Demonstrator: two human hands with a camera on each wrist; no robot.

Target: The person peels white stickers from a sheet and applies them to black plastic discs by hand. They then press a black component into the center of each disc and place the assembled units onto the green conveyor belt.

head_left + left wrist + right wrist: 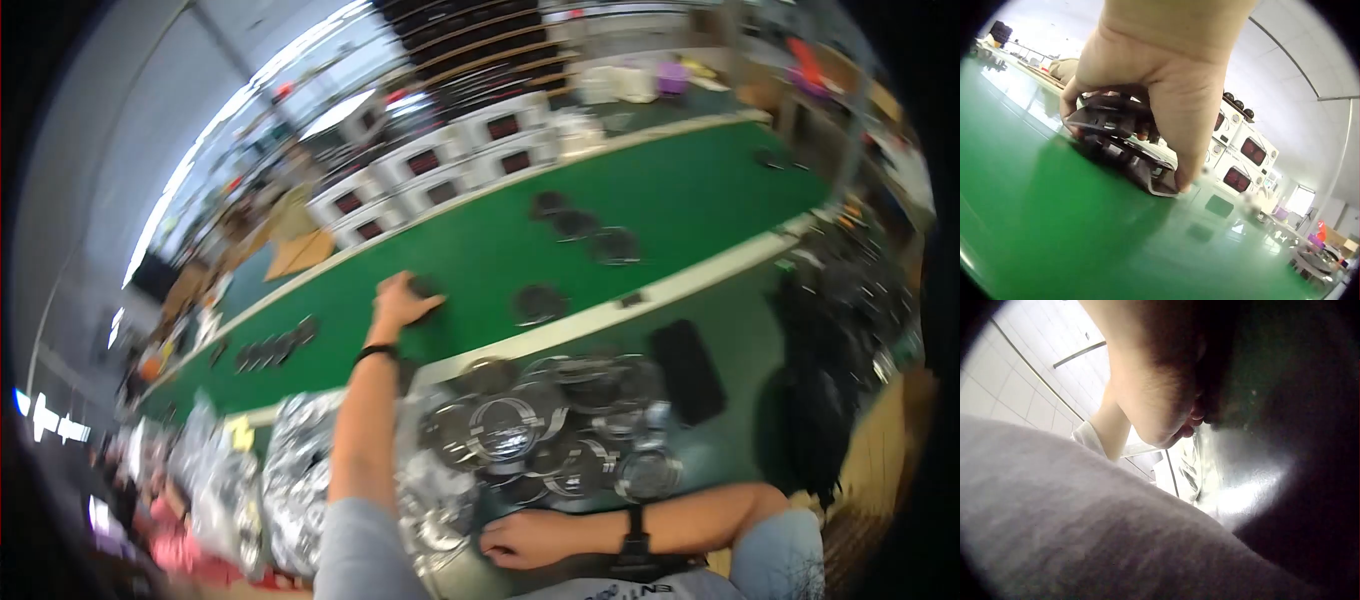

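My left hand (402,300) reaches over the green belt (480,260) and grips dark round parts (1116,128) between thumb and fingers. In the left wrist view the left hand (1154,81) holds them from above, stacked and tilted, low at the green surface. The right hand (525,540) rests at the near edge of the table, below a pile of clear-and-black round parts (505,430); its fingers look loosely curled, with nothing seen in them. In the right wrist view the right hand (1154,400) is partly in shadow.
More dark round parts (540,303) lie on the belt right of the left hand, and a row of several (275,348) at its left. Plastic bags (300,480) lie left of the pile, a black flat object (687,372) right of it. White boxes (425,158) stand beyond the belt.
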